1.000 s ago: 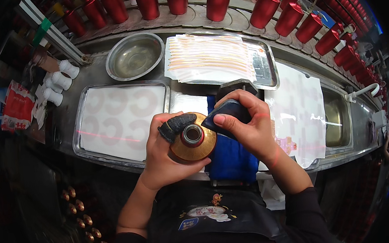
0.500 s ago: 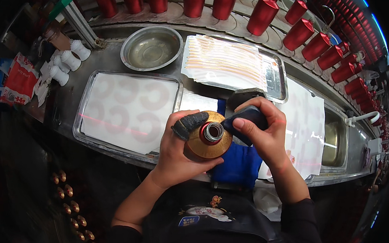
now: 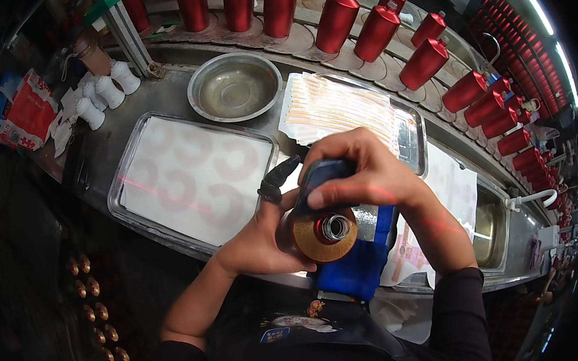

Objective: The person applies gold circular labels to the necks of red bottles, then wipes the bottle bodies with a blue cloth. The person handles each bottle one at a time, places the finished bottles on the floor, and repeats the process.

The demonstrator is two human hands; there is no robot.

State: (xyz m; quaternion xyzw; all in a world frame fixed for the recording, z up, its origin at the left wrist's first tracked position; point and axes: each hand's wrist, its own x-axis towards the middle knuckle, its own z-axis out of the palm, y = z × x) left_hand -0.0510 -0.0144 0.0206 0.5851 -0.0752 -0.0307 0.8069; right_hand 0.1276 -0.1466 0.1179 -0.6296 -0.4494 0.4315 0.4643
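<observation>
My left hand (image 3: 253,243) is wrapped round a bottle (image 3: 310,238) with a gold shoulder and a red collar. Its threaded metal neck is uncapped and tilts toward me. A black finger cover (image 3: 279,179) is on one left finger, which sticks up off the bottle. In my right hand (image 3: 370,171) is a smooth dark blue hand tool (image 3: 328,175), pinched between thumb and fingers. It lies against the far side of the bottle, just beyond the shoulder; whether its edge presses there is hidden. Below the bottle, a blue cloth (image 3: 354,270) covers the counter's front edge.
A steel tray (image 3: 117,194) bears a white sheet with faint curved shapes. Behind it stands a metal basin (image 3: 193,86) of liquid. A stack of striped label sheets (image 3: 338,109) lies to its right. Red bottles (image 3: 337,22) line the conveyor; a sink (image 3: 495,249) is at right.
My right hand has moved the dark blue tool from the right of the neck to the bottle's far side. The bottle has shifted slightly down and right, and the covered left finger has lifted off it.
</observation>
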